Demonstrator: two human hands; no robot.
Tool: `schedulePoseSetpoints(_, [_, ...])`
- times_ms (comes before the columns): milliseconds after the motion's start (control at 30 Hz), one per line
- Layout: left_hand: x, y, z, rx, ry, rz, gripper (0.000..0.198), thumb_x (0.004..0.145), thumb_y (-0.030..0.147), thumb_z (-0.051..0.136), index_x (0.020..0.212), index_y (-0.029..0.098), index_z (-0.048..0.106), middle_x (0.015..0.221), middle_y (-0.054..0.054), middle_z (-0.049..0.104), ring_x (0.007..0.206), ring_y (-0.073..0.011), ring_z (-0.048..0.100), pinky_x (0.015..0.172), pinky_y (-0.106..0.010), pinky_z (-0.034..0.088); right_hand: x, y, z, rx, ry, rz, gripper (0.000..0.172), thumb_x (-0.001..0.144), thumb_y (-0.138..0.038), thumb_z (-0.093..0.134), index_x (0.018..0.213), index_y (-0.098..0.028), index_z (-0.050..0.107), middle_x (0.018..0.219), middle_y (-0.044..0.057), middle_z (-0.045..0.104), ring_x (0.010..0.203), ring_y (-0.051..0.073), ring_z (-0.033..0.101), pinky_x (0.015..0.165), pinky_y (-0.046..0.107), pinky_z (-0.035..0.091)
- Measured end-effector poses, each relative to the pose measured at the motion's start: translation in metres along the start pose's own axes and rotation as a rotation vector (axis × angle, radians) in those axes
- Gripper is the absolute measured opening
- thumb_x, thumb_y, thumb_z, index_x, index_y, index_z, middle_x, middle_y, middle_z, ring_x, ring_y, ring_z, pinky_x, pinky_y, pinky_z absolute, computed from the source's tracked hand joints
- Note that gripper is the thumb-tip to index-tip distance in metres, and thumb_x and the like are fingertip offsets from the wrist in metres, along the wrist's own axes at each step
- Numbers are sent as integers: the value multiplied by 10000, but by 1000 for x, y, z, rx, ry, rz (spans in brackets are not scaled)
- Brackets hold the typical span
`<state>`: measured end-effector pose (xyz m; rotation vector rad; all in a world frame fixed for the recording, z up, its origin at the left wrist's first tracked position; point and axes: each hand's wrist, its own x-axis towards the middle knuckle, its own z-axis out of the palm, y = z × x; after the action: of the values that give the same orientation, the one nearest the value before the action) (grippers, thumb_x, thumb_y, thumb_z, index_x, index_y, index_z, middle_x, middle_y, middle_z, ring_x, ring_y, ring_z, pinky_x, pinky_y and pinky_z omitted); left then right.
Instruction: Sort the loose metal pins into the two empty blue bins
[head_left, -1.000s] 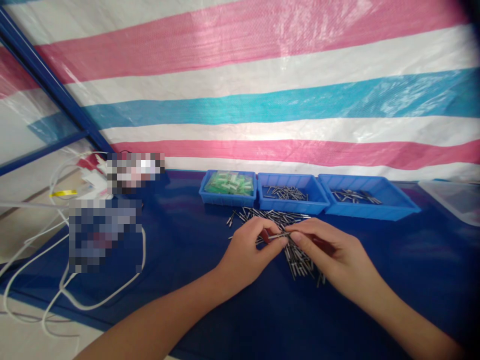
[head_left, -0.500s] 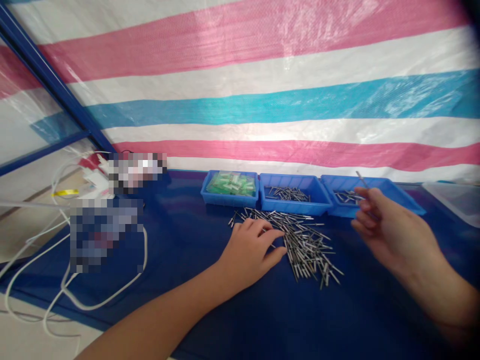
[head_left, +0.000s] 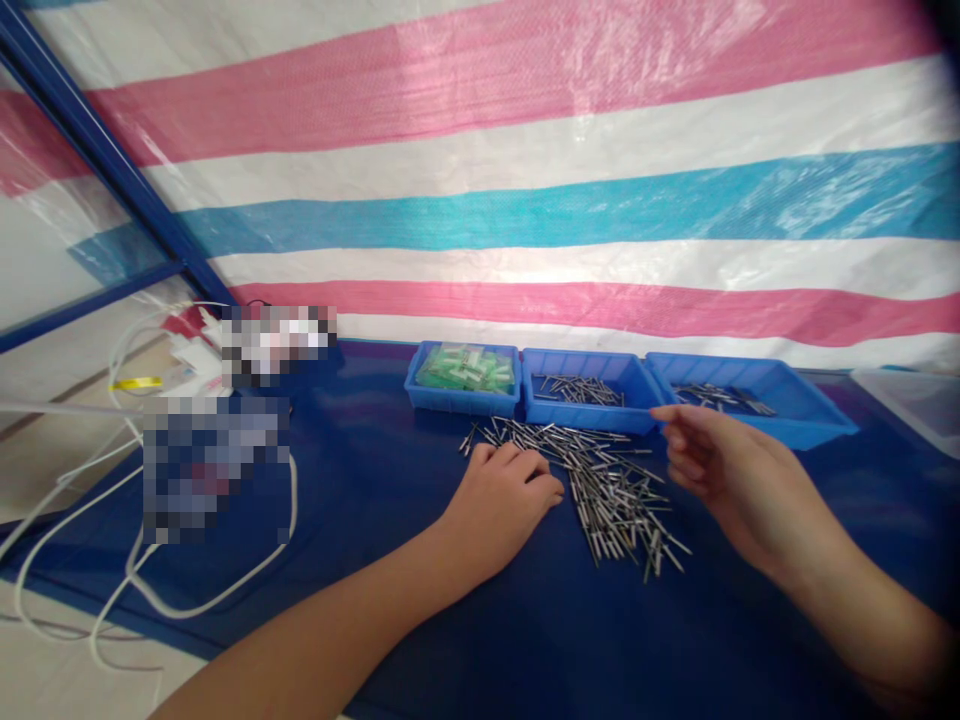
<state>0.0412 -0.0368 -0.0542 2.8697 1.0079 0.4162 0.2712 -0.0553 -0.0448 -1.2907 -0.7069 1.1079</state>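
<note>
A pile of blind rivets (head_left: 611, 490), thin silver pins with thicker ends, lies loose on the dark blue tabletop. My left hand (head_left: 506, 500) rests at the pile's left edge, thumb and forefinger pinched together; whatever is between them is hidden. My right hand (head_left: 720, 465) hovers right of the pile, before the right blue bin (head_left: 802, 400). Its forefinger points left, the other fingers are loosely curled, and no rivet shows in it. More rivets lie in that bin and in the middle blue bin (head_left: 637, 390).
The left blue bin (head_left: 461, 400) holds green and clear plastic packets (head_left: 469, 368). A clear plastic container (head_left: 915, 405) stands at the far right. White cables (head_left: 292, 500) loop over the left side, near blurred-out items. A striped plastic sheet (head_left: 525, 215) hangs behind the table.
My right hand has moved left from over the right bin, and the rivet in its fingers is no longer visible. My left thumb and forefinger have closed together beside the pile.
</note>
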Motion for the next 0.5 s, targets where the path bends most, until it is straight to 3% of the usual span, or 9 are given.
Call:
schedulePoseSetpoints(133, [1, -3, 1, 61, 11, 32, 161, 939, 277, 512, 900, 203, 650, 997, -26, 639, 904, -182, 534, 761, -342, 301, -7, 5, 3, -189, -58, -82, 301, 783, -463, 641, 871, -181, 702, 636, -13, 477, 496, 88, 386, 397, 218, 306])
schedulePoseSetpoints(233, [3, -1, -2, 35, 66, 14, 184, 953, 292, 480, 910, 204, 636, 967, -27, 638, 885, -182, 544, 749, -332, 322, -15, 6, 9, -457, -160, -208, 297, 805, -466, 616, 881, -196, 712, 669, 11, 547, 520, 109, 438, 425, 232, 350])
schedulePoseSetpoints(400, [5, 8, -15, -304, 213, -3, 235, 987, 292, 389, 955, 192, 600, 979, -29, 645, 922, -147, 576, 831, -286, 387, -29, 7, 24, -766, -498, -477, 247, 850, -347, 584, 1050, -242, 682, 993, 64, 640, 632, 140, 556, 545, 273, 466])
schedulePoseSetpoints(500, [4, 14, -20, -533, 283, -50, 200, 978, 261, 401, 944, 179, 581, 956, -39, 644, 915, -140, 593, 847, -261, 424, -36, 8, 30, -814, -594, -519, 204, 884, -328, 538, 955, -232, 704, 1022, 73, 635, 686, 148, 592, 572, 274, 479])
